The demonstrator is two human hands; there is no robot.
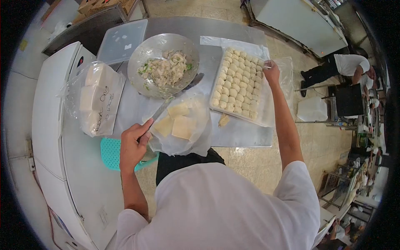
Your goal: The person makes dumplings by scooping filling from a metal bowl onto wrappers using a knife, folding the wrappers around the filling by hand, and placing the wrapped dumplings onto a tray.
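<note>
Near, on the left, the left hand is clamped on the handle of a flat spatula, beside pale square wrappers on a cloth. Farther right, the right hand touches the right edge of a tray of dumplings, perhaps pinching it. Far left of the tray, a metal bowl holds filling.

One bowl, one tray, three wrapper stacks, one utensil, one left hand, one right hand
</note>
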